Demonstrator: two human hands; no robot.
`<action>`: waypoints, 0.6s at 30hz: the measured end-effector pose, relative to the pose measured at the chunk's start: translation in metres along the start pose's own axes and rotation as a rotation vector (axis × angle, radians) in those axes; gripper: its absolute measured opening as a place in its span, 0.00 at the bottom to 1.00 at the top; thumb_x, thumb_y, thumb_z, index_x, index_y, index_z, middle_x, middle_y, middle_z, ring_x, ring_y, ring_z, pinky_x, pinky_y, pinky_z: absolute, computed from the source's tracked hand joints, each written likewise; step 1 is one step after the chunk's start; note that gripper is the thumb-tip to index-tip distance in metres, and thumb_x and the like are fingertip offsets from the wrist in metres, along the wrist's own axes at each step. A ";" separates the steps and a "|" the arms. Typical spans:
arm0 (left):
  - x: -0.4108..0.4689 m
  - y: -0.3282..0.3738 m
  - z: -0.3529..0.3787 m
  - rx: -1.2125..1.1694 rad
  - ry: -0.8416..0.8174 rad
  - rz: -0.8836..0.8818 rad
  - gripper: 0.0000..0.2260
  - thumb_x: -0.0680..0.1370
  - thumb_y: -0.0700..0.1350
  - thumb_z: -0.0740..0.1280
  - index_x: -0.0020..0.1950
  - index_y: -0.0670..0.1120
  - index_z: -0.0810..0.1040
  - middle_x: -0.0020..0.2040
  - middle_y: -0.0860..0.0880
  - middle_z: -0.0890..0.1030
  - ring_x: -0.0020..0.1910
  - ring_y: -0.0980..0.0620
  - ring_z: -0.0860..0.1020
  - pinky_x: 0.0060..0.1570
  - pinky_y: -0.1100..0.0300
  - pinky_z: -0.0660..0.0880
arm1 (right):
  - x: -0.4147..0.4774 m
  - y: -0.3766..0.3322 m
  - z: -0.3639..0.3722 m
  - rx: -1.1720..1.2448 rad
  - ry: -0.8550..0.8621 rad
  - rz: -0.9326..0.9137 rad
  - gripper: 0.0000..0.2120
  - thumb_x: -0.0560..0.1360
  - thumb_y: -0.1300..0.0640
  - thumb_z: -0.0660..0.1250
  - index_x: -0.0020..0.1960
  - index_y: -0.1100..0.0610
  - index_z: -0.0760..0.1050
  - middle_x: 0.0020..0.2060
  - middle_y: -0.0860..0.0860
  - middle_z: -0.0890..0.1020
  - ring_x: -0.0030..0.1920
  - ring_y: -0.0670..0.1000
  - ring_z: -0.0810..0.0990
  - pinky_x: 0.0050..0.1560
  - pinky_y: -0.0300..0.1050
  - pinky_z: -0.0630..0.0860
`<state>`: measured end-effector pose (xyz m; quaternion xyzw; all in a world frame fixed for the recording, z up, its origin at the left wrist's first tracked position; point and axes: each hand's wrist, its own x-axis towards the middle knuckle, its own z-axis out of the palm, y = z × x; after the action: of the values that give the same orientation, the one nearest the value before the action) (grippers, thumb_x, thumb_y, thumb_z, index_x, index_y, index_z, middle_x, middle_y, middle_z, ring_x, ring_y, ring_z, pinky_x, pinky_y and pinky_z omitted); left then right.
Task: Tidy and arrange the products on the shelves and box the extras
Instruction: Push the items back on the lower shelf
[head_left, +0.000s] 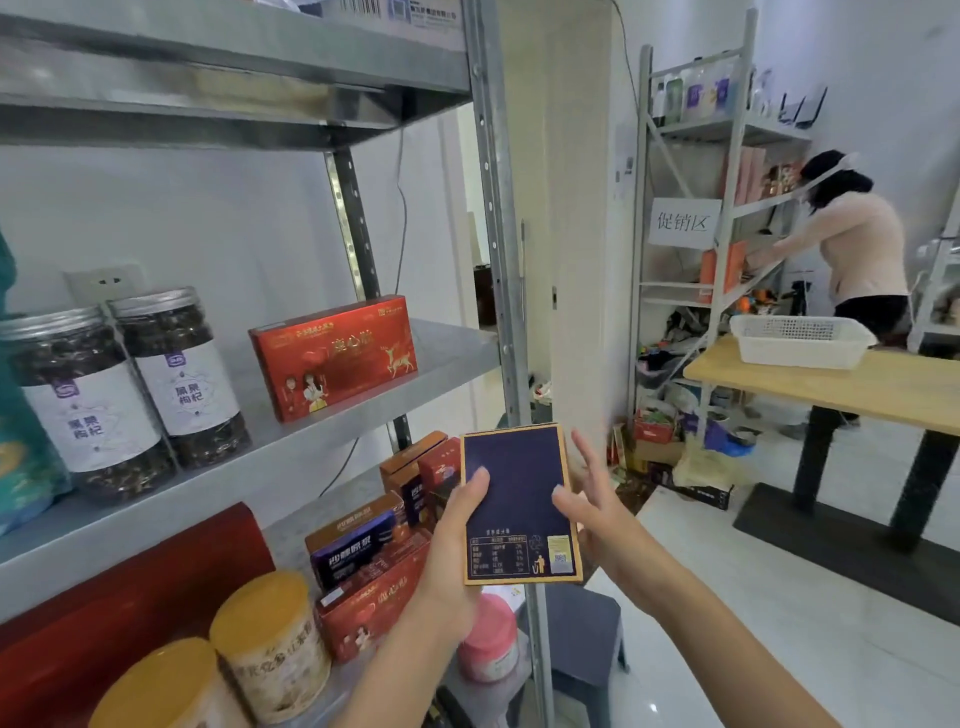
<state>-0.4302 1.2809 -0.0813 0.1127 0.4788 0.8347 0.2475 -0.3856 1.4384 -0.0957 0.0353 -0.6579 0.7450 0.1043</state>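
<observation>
Left grip (451, 545) around navy box (519, 483), fingers hidden behind; right grip (597, 501) splayed, released.

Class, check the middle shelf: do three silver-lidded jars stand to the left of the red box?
No, only two jars stand there, side by side, left of the red box.

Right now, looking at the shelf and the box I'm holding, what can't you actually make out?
Dark blue box: head view shows only its back; the front faces away, and the table print is too small to read.
Teal bag: cut off by the left edge.
Pink jar: partly hidden behind the left forearm.
Top-shelf carton: cut off by the upper edge, label blurred.
</observation>
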 end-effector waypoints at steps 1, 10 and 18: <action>-0.002 -0.005 -0.002 0.007 0.015 -0.021 0.26 0.70 0.54 0.70 0.64 0.43 0.78 0.56 0.40 0.83 0.49 0.44 0.84 0.44 0.52 0.80 | -0.005 0.009 0.001 0.008 -0.027 0.050 0.52 0.57 0.36 0.80 0.73 0.31 0.53 0.67 0.46 0.74 0.61 0.50 0.80 0.55 0.53 0.80; -0.029 -0.023 -0.023 0.182 -0.149 -0.054 0.30 0.71 0.52 0.75 0.71 0.51 0.71 0.62 0.47 0.82 0.59 0.48 0.81 0.48 0.60 0.79 | -0.026 0.040 0.008 0.115 0.065 0.062 0.41 0.63 0.46 0.76 0.73 0.49 0.65 0.60 0.55 0.81 0.56 0.57 0.83 0.48 0.44 0.80; -0.050 -0.034 -0.029 0.102 0.030 0.039 0.27 0.68 0.48 0.73 0.67 0.52 0.75 0.57 0.45 0.84 0.51 0.46 0.84 0.40 0.58 0.81 | -0.037 0.054 0.036 0.189 0.118 0.065 0.36 0.61 0.47 0.71 0.65 0.62 0.73 0.57 0.65 0.81 0.53 0.64 0.80 0.54 0.58 0.77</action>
<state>-0.3899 1.2472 -0.1230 0.1220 0.5222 0.8155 0.2177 -0.3634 1.3922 -0.1506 -0.0205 -0.5784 0.8074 0.1148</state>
